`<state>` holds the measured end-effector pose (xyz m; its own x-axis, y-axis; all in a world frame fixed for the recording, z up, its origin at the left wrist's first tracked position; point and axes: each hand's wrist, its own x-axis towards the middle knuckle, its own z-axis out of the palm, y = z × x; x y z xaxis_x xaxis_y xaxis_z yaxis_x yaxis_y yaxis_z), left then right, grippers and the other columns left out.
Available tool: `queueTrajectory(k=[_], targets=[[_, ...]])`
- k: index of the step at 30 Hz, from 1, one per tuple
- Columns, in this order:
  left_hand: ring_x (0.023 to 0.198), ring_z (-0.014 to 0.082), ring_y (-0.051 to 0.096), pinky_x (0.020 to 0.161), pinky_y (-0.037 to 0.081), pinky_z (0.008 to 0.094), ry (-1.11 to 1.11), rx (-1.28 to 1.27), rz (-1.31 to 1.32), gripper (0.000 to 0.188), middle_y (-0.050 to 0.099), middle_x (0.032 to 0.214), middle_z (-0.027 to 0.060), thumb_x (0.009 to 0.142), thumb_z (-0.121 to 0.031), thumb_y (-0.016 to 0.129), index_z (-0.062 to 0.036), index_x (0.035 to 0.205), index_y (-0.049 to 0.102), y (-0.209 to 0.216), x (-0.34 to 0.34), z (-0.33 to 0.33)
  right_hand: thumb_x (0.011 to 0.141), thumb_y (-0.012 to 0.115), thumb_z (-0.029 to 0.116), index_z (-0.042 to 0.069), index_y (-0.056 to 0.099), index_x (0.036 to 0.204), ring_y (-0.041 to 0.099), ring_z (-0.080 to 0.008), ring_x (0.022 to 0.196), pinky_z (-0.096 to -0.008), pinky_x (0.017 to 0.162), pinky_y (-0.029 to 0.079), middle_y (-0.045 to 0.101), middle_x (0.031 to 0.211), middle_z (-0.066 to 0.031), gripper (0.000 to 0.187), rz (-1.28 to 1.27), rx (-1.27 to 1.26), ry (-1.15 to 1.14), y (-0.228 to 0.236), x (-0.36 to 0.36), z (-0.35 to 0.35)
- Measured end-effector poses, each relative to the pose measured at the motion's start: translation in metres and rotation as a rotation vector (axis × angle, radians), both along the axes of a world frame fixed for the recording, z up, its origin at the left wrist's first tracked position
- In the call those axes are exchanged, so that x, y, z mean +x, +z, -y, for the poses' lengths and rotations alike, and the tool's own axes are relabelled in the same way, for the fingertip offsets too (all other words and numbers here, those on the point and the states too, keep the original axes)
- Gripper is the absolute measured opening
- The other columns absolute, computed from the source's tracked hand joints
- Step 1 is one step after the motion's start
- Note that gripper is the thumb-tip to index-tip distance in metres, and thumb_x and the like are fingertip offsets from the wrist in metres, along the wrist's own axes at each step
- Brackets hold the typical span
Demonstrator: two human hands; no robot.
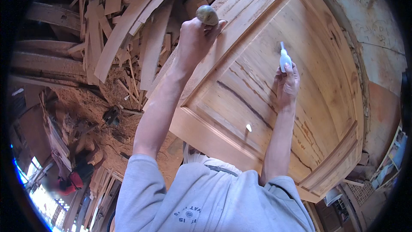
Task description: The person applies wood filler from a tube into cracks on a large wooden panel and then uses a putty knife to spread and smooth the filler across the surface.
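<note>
A framed wooden panel (pixel 253 99) lies in front of me, with long dark streaks running across its recessed middle. My right hand (pixel 287 81) is closed round a small white squeeze bottle (pixel 284 60), its thin nozzle pointing away from me, above the panel. Over the panel's left frame edge, my left hand (pixel 197 41) grips an object with a rounded, brownish end (pixel 207 15); the rest of it is hidden by the hand. A small white cone-shaped cap (pixel 249 127) rests on the panel near its front edge.
Offcuts and curved wooden boards (pixel 141 30) are heaped at the far left. Sawdust (pixel 124 146) covers the floor on that side. Large boards (pixel 382 60) lie beyond the panel's right side. Something red (pixel 73 183) sits at the lower left.
</note>
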<state>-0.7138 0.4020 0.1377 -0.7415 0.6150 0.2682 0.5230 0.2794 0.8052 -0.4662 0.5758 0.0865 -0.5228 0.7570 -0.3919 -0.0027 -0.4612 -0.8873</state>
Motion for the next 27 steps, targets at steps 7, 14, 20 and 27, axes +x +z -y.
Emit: queueTrajectory(k=[7, 14, 20, 27], targets=[[0.076, 0.0348, 0.071, 0.062, 0.055, 0.0379, -0.017, -0.109, 0.04, 0.027, 0.067, 0.076, 0.0226, 0.087, -0.021, 0.075, 0.0043, 0.084, 0.066, 0.008, -0.004, -0.012, 0.09, 0.071, 0.013, 0.003, 0.058, 0.11, 0.061, -0.0071, 0.085, -0.023, 0.073, 0.047, 0.064, 0.095, -0.0011, 0.027, 0.131, 0.402, 0.002, 0.0, 0.01, 0.006], [0.073, 0.036, 0.07, 0.062, 0.055, 0.0378, -0.02, -0.069, -0.017, 0.027, 0.067, 0.074, 0.0228, 0.087, -0.022, 0.074, 0.0032, 0.085, 0.066, -0.002, -0.003, -0.01, 0.086, 0.075, 0.016, 0.004, 0.058, 0.102, 0.06, -0.0089, 0.081, -0.0243, 0.073, 0.048, 0.064, 0.09, -0.0017, 0.026, 0.401, 0.687, 0.037, -0.004, 0.012, 0.009], [0.072, 0.0352, 0.07, 0.061, 0.054, 0.0393, -0.019, -0.082, 0.046, 0.029, 0.066, 0.075, 0.0232, 0.088, -0.023, 0.074, 0.0033, 0.084, 0.065, 0.006, -0.003, -0.015, 0.084, 0.077, 0.017, 0.005, 0.059, 0.099, 0.055, -0.0079, 0.074, -0.0247, 0.067, 0.047, 0.063, 0.085, -0.0012, 0.027, 0.523, 0.792, 0.037, -0.003, 0.01, 0.011], [0.074, 0.0359, 0.07, 0.063, 0.054, 0.04, -0.036, -0.108, 0.046, 0.024, 0.067, 0.077, 0.0225, 0.088, -0.023, 0.073, -0.0003, 0.089, 0.067, 0.006, -0.004, -0.015, 0.08, 0.08, 0.034, 0.005, 0.058, 0.109, 0.052, -0.0123, 0.081, -0.0281, 0.067, 0.043, 0.058, 0.095, -0.0035, 0.047, 0.609, 0.839, 0.005, 0.003, 0.016, 0.013]])
